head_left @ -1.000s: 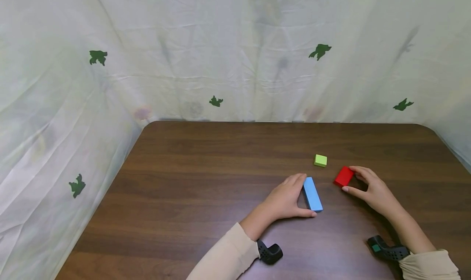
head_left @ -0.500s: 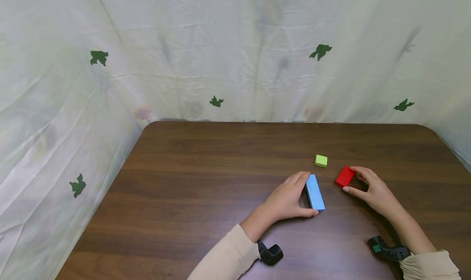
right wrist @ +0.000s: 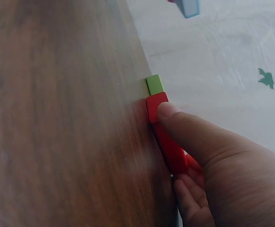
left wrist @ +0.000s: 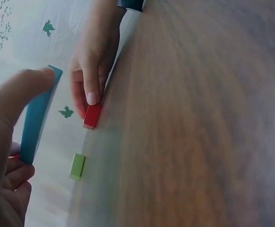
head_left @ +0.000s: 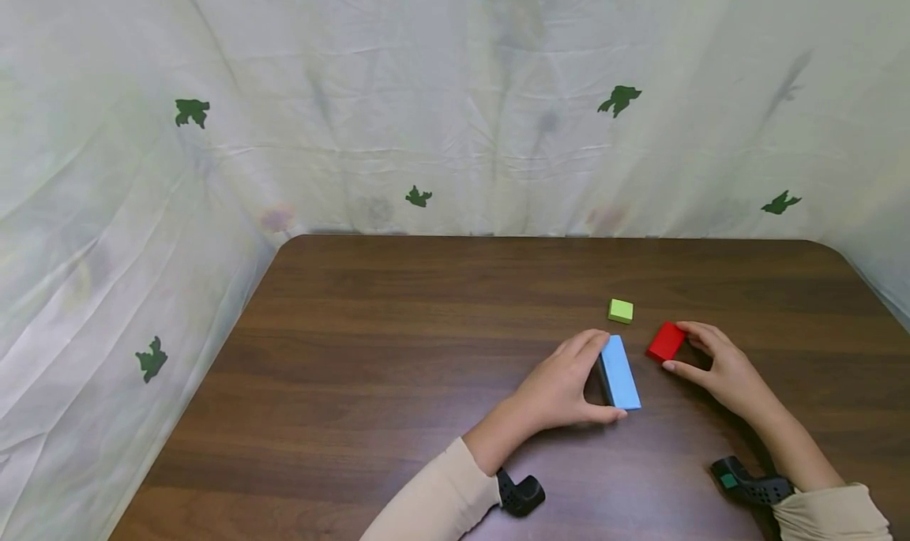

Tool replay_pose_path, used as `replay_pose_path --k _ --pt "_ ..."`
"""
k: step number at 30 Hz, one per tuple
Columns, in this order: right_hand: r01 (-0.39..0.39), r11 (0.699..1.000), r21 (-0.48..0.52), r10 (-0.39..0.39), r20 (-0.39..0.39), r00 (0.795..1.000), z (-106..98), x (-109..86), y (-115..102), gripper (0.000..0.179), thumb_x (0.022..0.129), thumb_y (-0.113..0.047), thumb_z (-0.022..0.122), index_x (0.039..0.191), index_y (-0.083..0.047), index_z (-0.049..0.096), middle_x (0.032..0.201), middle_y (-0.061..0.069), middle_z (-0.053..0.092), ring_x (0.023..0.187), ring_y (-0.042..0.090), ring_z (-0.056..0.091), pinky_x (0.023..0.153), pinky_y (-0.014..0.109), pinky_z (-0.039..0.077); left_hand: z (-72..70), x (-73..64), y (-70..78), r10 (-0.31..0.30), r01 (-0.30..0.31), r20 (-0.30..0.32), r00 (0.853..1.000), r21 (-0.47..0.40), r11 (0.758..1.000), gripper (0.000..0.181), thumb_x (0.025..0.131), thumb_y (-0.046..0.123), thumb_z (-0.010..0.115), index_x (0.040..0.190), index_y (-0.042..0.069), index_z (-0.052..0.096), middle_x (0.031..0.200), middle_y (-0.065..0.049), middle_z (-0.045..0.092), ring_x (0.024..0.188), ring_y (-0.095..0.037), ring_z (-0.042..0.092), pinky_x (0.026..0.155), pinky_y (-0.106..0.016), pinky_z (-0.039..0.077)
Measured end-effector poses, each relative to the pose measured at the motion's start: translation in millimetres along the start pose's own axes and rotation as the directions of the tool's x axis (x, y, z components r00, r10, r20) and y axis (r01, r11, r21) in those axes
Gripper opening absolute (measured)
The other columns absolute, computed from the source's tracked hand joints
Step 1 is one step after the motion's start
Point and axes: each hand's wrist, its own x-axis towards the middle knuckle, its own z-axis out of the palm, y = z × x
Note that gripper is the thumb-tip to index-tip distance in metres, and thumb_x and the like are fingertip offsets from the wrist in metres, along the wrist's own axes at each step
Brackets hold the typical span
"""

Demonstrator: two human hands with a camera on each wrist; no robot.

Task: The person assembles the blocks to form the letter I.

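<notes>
In the head view my left hand [head_left: 558,387] holds a long blue block [head_left: 621,373] by its two ends, thumb at the near end and fingers at the far end. The left wrist view has this blue block [left wrist: 39,116] raised off the table, against the pale cloth. To the right, my right hand [head_left: 725,373] pinches a red block [head_left: 666,342] between thumb and fingers, and the block rests on the tabletop. A small green block [head_left: 621,311] lies beyond both hands, untouched. From the right wrist, the red block [right wrist: 168,142] partly overlaps the green block [right wrist: 155,84].
The brown wooden table [head_left: 398,328] has rounded far corners. A pale cloth [head_left: 455,114] with green leaf-like shapes hangs behind it and along its left side. Each wrist wears a black camera mount, such as the left mount [head_left: 521,494].
The left hand has carried the blue block a little to the right, nearer the red block. The right hand, the red block and the green block have stayed in place.
</notes>
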Motion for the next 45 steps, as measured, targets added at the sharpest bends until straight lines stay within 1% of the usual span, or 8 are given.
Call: replay_pose_path --k 9,15,18,27,35,38,40,45 --pt "0.0 1.0 -0.002 0.0 -0.001 1.0 -0.5 1.6 -1.0 0.065 0.078 -0.024 0.071 0.126 0.007 0.04 0.123 0.026 0.038 0.108 0.045 0.042 0.082 0.055 0.036 -13.5 -2.1 3.4 0.034 -0.034 -0.047 0.998 -0.009 0.999 0.09 0.069 0.05 0.07 0.137 0.007 0.029 0.136 -0.002 0.033 0.123 -0.013 0.032 0.098 -0.021 0.029" --pt "0.001 1.0 -0.001 -0.001 0.005 1.0 -1.7 1.9 -1.6 0.065 0.078 -0.024 0.071 0.126 0.007 0.04 0.123 0.026 0.038 0.108 0.045 0.042 0.082 0.054 0.036 -26.0 -6.2 -1.0 0.048 -0.049 -0.097 0.994 -0.006 0.999 0.091 0.067 0.048 0.072 0.136 0.007 0.031 0.135 -0.002 0.034 0.123 -0.014 0.033 0.097 -0.021 0.03" --pt "0.001 1.0 0.002 -0.001 0.008 1.0 -2.8 1.6 -1.4 0.065 0.078 -0.024 0.071 0.126 0.007 0.04 0.123 0.025 0.038 0.108 0.045 0.042 0.082 0.054 0.036 -32.0 -9.8 -4.6 0.049 -0.049 -0.108 0.993 -0.001 0.999 0.092 0.066 0.048 0.073 0.136 0.006 0.031 0.135 -0.003 0.034 0.123 -0.015 0.033 0.097 -0.022 0.031" --pt "0.0 1.0 0.015 0.0 0.015 1.0 -4.4 0.8 -0.1 0.065 0.079 -0.024 0.07 0.127 0.006 0.039 0.124 0.025 0.037 0.109 0.045 0.041 0.083 0.054 0.035 -48.6 -23.8 -18.3 0.034 -0.034 -0.085 0.996 -0.006 0.999 0.092 0.068 0.048 0.072 0.138 0.006 0.029 0.138 -0.003 0.031 0.125 -0.016 0.031 0.099 -0.024 0.029" --pt "0.01 1.0 0.018 -0.011 0.009 1.0 -1.8 1.2 1.7 0.065 0.078 -0.023 0.071 0.127 0.006 0.04 0.124 0.024 0.038 0.109 0.044 0.042 0.083 0.05 0.035 -59.5 -37.7 -32.9 0.022 -0.024 -0.085 0.996 -0.03 0.999 0.09 0.069 0.043 0.074 0.138 0.006 0.03 0.139 -0.003 0.031 0.125 -0.017 0.031 0.1 -0.027 0.03" --pt "0.014 1.0 0.02 -0.014 0.006 1.0 -1.0 1.1 2.1 0.065 0.078 -0.023 0.071 0.127 0.006 0.04 0.123 0.024 0.038 0.108 0.044 0.042 0.083 0.05 0.035 -62.2 -42.8 -37.8 0.026 -0.028 -0.082 0.996 -0.026 0.999 0.09 0.068 0.042 0.075 0.137 0.004 0.031 0.139 -0.005 0.032 0.126 -0.018 0.031 0.101 -0.028 0.028" --pt "0.013 1.0 0.02 -0.013 0.005 1.0 -0.8 0.8 2.1 0.065 0.078 -0.023 0.071 0.127 0.006 0.04 0.123 0.024 0.038 0.109 0.044 0.042 0.086 0.047 0.037 -62.9 -45.9 -41.1 0.023 -0.025 -0.076 0.997 -0.027 0.999 0.09 0.068 0.04 0.075 0.137 0.003 0.031 0.138 -0.006 0.032 0.126 -0.018 0.031 0.101 -0.028 0.027" --pt "0.003 1.0 0.024 -0.004 0.013 1.0 -1.2 -0.1 0.8 0.065 0.078 -0.024 0.07 0.127 0.006 0.039 0.124 0.024 0.038 0.109 0.044 0.041 0.086 0.048 0.037 -62.9 -52.0 -47.9 0.005 -0.006 -0.034 0.999 -0.038 0.999 0.09 0.069 0.039 0.076 0.137 0.001 0.031 0.138 -0.008 0.033 0.127 -0.018 0.03 0.102 -0.028 0.027"
